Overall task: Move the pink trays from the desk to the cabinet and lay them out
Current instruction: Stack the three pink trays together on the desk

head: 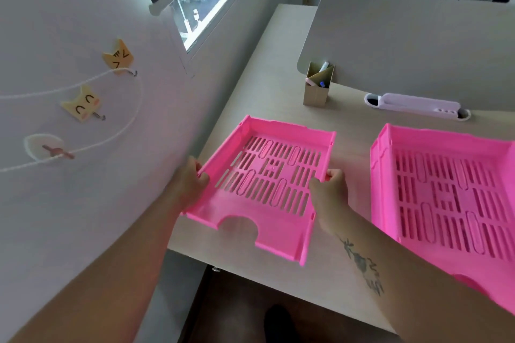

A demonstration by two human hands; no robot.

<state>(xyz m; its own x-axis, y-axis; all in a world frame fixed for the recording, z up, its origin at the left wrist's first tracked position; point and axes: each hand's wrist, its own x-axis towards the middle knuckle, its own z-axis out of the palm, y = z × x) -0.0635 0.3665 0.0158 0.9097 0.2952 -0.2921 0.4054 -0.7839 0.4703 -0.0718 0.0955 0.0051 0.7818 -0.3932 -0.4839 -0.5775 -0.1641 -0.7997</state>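
While both hands are gripping it, the nearer tray is sitting over the desk's left front corner.
Held tray [267,175]: glossy pink plastic, rectangular, slotted floor, half-round notch in the near edge; whether it is resting on the desk cannot be told.
Left hand [192,178]: fingers closing around the tray's left wall.
Right hand [330,184]: fingers pinching the tray's right wall.
Second tray [451,198]: same slotted pink plastic, lying flat on the desk, just beside the first.
Desk [278,64]: pale, matte wood grain.
Pen box [317,86]: tan cardboard, standing upright behind the trays.
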